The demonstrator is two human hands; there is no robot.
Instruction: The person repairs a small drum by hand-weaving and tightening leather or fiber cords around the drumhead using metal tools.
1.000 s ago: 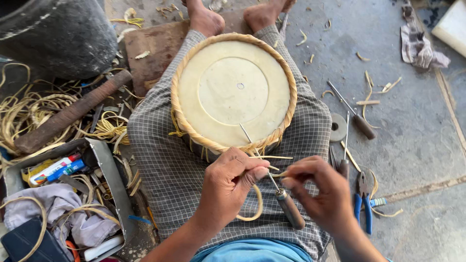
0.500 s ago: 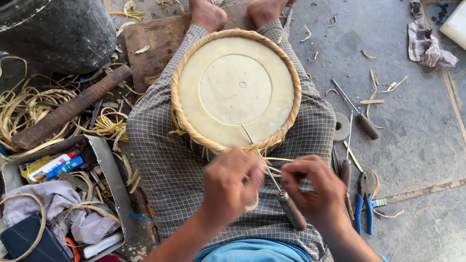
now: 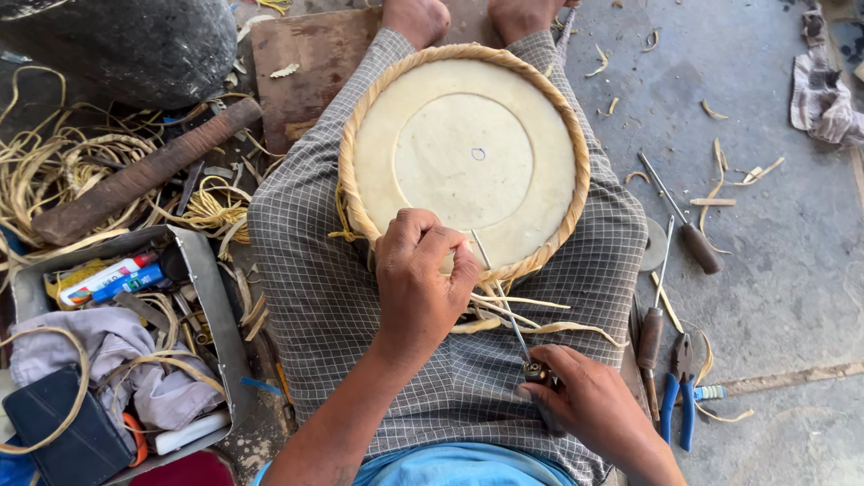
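Observation:
A round cream-coloured tray base with a woven cane rim (image 3: 360,207) rests on my lap, on a checked cloth (image 3: 306,279). My left hand (image 3: 421,274) presses on the near edge of the rim, fingers curled over it. My right hand (image 3: 589,400) grips the handle of a thin metal awl (image 3: 499,292), whose tip reaches the rim beside my left fingers. Loose cane strips (image 3: 540,324) trail from the rim across my lap between both hands.
A metal box (image 3: 211,297) of tubes, cloth and odds stands at left, beside coils of cane (image 3: 81,171) and a wooden-handled tool (image 3: 144,175). Screwdrivers (image 3: 688,229) and blue-handled pliers (image 3: 677,396) lie on the concrete floor at right. A dark pot (image 3: 126,40) sits top left.
My left hand has moved up from the strips onto the rim. My right hand has drawn back toward me, now holding the awl by its handle with the shaft pointing at the rim.

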